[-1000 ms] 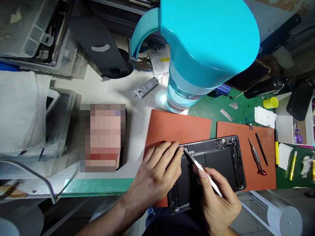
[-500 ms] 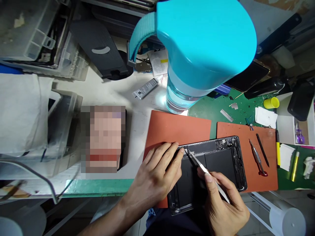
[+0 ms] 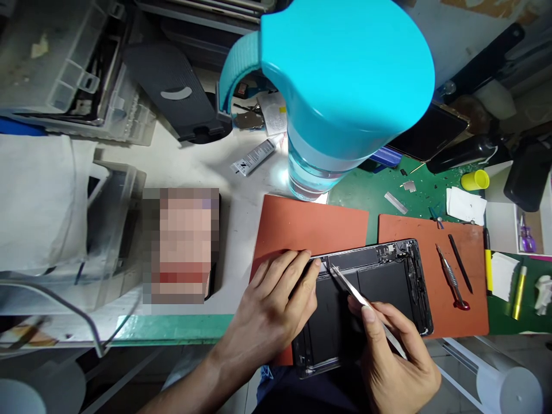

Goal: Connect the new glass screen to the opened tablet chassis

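An opened tablet with its inner parts bare lies tilted across two orange-brown mats, its near edge jutting past the bench. My left hand bends over its upper left part, fingertips pressed at the top edge, and keeps hold of it; the corner beneath is hidden. Between thumb and fingers of my right hand is a pair of metal tweezers. The tweezer tips are at the tablet's upper strip, just right of my left fingertips. Whether they grip a small part there, I cannot tell.
A large turquoise-lidded water bottle towers behind the left mat. On the right mat lie a screwdriver and a black stick. A blurred-out phone-like object, a glue tube and plastic boxes are leftward.
The tweezer tips have shifted slightly right and down along the tablet's upper strip, my right hand moving with them. My left hand and the tablet stay nearly where they were.
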